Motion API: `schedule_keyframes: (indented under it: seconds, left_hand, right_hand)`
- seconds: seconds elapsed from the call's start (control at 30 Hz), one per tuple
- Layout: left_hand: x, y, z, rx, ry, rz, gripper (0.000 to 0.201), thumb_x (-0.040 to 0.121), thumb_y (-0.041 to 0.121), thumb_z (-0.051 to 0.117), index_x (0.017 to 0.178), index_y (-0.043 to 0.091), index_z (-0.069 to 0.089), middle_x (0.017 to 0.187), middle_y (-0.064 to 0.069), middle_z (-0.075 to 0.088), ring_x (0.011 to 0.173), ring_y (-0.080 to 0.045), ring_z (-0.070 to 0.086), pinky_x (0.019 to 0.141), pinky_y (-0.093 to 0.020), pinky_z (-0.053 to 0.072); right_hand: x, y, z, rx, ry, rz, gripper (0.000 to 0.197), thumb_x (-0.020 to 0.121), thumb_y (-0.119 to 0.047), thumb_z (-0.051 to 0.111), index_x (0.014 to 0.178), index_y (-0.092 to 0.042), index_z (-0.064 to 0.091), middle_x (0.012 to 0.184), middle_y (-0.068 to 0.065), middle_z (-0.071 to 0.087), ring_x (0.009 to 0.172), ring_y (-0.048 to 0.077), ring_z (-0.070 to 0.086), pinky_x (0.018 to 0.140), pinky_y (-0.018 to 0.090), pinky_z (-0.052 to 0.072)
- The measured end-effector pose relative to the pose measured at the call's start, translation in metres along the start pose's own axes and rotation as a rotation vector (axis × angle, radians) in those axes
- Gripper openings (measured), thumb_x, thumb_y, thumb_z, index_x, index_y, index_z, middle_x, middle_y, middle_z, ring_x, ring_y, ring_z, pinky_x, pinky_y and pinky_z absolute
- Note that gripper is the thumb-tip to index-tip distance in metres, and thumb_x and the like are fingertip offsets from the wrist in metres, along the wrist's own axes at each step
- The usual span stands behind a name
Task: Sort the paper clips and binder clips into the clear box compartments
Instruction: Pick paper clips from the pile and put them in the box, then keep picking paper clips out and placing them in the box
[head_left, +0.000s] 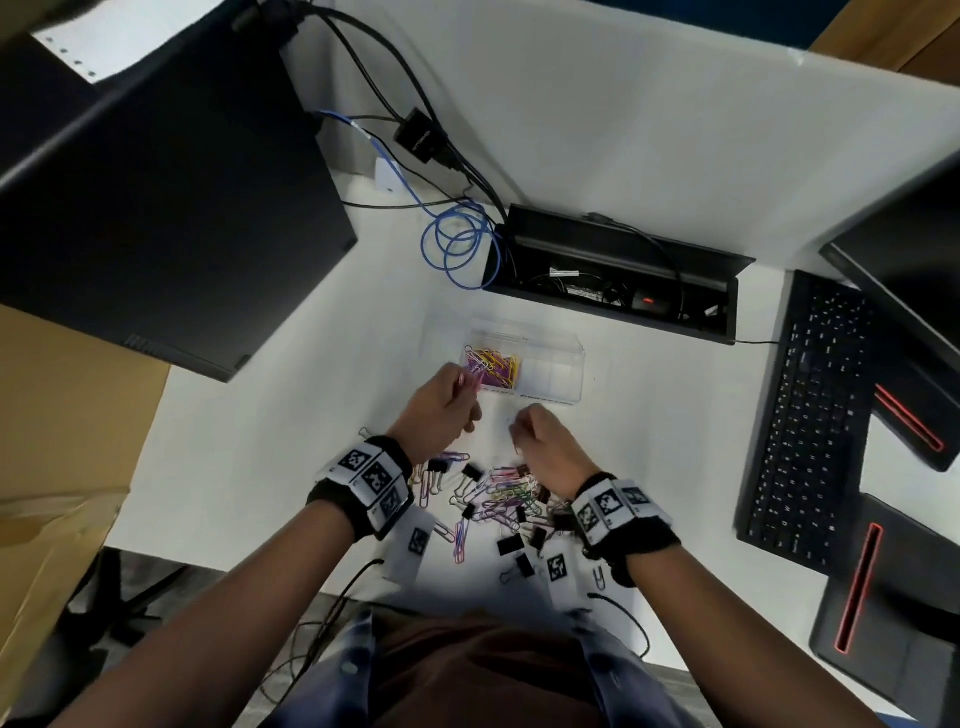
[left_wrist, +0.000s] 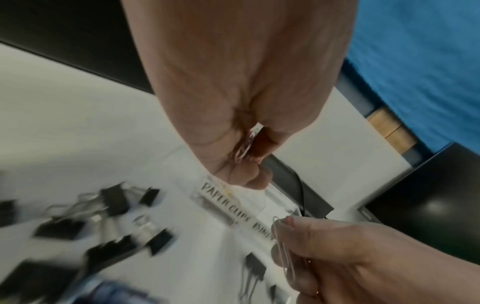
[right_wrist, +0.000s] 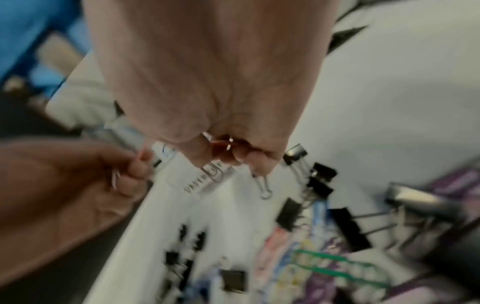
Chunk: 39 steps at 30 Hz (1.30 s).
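Observation:
The clear box (head_left: 553, 358) stands on the white desk, its left compartment full of coloured paper clips (head_left: 492, 362) and its right compartment showing nothing inside. My left hand (head_left: 465, 397) hovers at the box's front left corner and pinches pink paper clips (head_left: 471, 378), seen in its curled fingers (left_wrist: 255, 181) in the left wrist view. My right hand (head_left: 519, 430) is just right of it, short of the box, gripping silvery paper clips (left_wrist: 283, 244). A mixed pile of paper clips and black binder clips (head_left: 501, 501) lies between my wrists.
The box front reads "PAPER CLIPS" (left_wrist: 226, 203). An open black cable tray (head_left: 613, 275) sits behind the box, with a coiled blue cable (head_left: 457, 244) to its left. A black keyboard (head_left: 810, 426) lies to the right, and a large black device (head_left: 156, 208) to the left.

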<state>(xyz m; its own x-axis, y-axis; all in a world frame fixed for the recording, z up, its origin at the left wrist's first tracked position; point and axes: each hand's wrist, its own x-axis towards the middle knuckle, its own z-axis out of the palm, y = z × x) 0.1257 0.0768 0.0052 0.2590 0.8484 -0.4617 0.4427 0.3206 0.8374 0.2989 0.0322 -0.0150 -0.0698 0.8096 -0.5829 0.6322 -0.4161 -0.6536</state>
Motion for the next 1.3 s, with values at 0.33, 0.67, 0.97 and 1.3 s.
schedule_keyframes:
  seconds: [0.33, 0.67, 0.97, 1.3]
  left_hand:
    - [0.007, 0.040, -0.013, 0.360, 0.120, 0.135, 0.035, 0.092, 0.014, 0.046, 0.126, 0.006, 0.054, 0.111, -0.013, 0.065, 0.098, -0.026, 0.062, 0.083, -0.028, 0.047]
    - [-0.069, -0.056, -0.020, 0.730, -0.113, 0.059, 0.018, 0.088, 0.023, 0.056, 0.104, 0.015, 0.058, 0.105, -0.006, 0.058, 0.097, -0.027, 0.058, 0.078, -0.033, 0.047]
    - [-0.103, -0.102, -0.008, 0.777, -0.107, -0.053, 0.028, 0.084, 0.031, 0.067, 0.101, 0.011, 0.057, 0.105, -0.006, 0.052, 0.093, -0.028, 0.059, 0.078, -0.037, 0.048]
    - [-0.088, -0.113, -0.014, 0.741, -0.063, 0.175, 0.010, 0.094, 0.019, 0.052, 0.095, 0.009, 0.055, 0.088, -0.010, 0.056, 0.078, -0.029, 0.055, 0.071, -0.039, 0.048]
  right_hand:
    - [0.029, -0.063, -0.032, 0.057, 0.238, -0.128, 0.024, 0.097, -0.013, 0.044, 0.120, -0.013, 0.052, 0.099, 0.008, 0.063, 0.077, 0.020, 0.061, 0.064, 0.025, 0.048]
    - [-0.005, -0.020, -0.017, -0.276, 0.014, -0.242, 0.023, 0.087, -0.013, 0.062, 0.107, -0.024, 0.061, 0.102, -0.003, 0.054, 0.089, 0.011, 0.056, 0.085, 0.029, 0.051]
    - [-0.015, 0.023, 0.019, -0.525, -0.056, -0.240, 0.019, 0.083, -0.031, 0.069, 0.098, -0.020, 0.064, 0.097, -0.004, 0.053, 0.100, 0.016, 0.048, 0.086, 0.029, 0.042]
    - [-0.011, 0.026, 0.018, -0.222, 0.048, -0.197, 0.018, 0.089, -0.007, 0.055, 0.097, -0.021, 0.064, 0.086, -0.002, 0.065, 0.076, 0.013, 0.061, 0.074, 0.030, 0.054]
